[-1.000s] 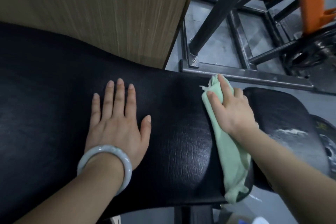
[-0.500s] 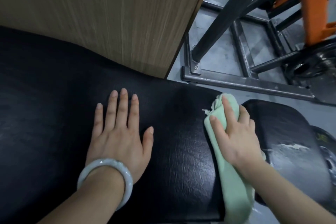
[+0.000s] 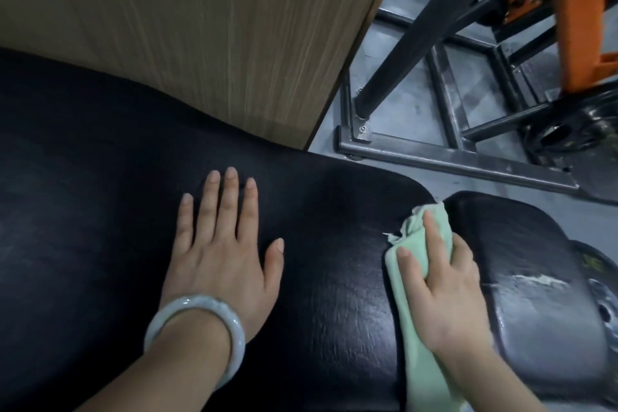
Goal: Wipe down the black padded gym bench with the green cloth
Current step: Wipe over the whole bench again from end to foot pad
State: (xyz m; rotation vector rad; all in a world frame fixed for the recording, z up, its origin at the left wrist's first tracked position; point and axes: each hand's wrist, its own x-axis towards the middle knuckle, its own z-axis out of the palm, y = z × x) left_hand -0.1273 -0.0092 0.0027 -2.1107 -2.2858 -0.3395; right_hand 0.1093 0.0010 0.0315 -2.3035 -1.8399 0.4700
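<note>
Presently the right hand (image 3: 441, 288) presses the green cloth (image 3: 418, 328) onto the right end of the black bench (image 3: 334, 278), fingers (image 3: 434, 237) curled over its bunched top. Left hand (image 3: 220, 261) lies flat, fingers spread, likely bracing the person's weight.

A pale green cloth (image 3: 414, 328), bunched lengthwise, lies along the gap between the black padded bench's (image 3: 317, 278) 2 cushions.

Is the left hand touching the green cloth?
Apart. The head view shows the left hand flat on the bench, with bare black padding between it and the green cloth.
</note>
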